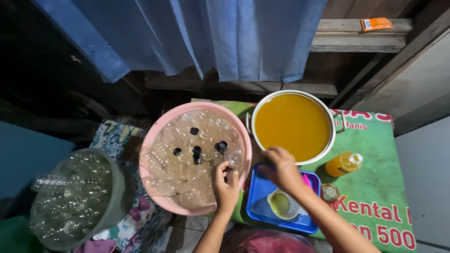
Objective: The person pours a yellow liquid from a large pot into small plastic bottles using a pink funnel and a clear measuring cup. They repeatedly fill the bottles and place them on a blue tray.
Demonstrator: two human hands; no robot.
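a: under the blue curtain, what's the biggest thing on the green cloth?

b: the white pot, full of orange liquid, at the back. just left of it sits the pink basin, heaped with clear empty bottles and a few black caps. further left, apart from the basin, a grey-green tub holds more bottles.

a: and the hands?

b: the left hand lies over the basin's near right side, fingers curled around a bottle there. the right hand hangs above the blue tray, just in front of the pot; whether it grips anything, i can't tell.

a: smaller bits?

b: a white cup in the tray, and a filled orange bottle lying right of the pot.
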